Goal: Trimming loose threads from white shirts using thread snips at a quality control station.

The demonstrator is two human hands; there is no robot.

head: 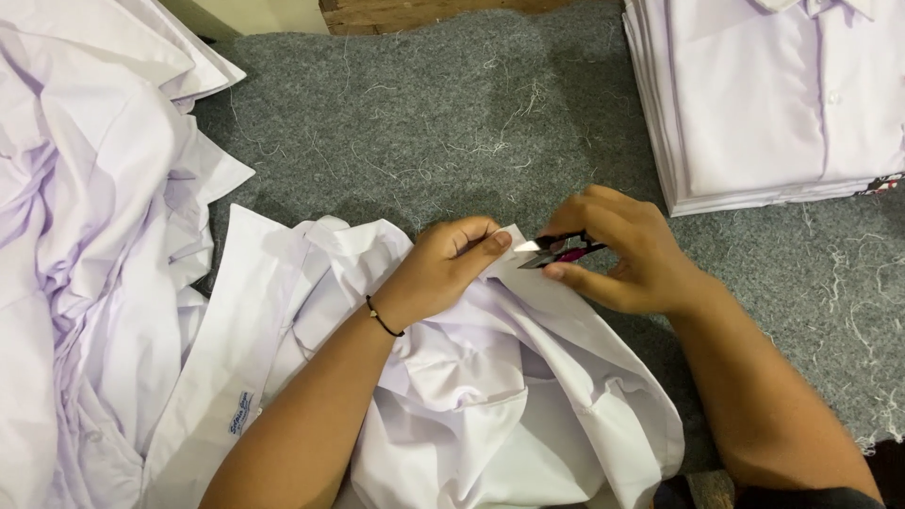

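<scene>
Hands trimming at a white shirt's edge

The left hand [451, 267] pinches a corner of the white shirt [490, 396] lying under both wrists; the right hand [630, 253] grips small snips [558, 250], their blades touching that corner. A loose pile of shirts [94, 236] lies left of the hands, a folded stack [773, 104] beyond the right hand, on grey felt [452, 123].

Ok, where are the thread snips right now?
In the head view, the thread snips sit just right of centre in the right hand, blades pointing left at a shirt corner pinched by the left hand.
</scene>
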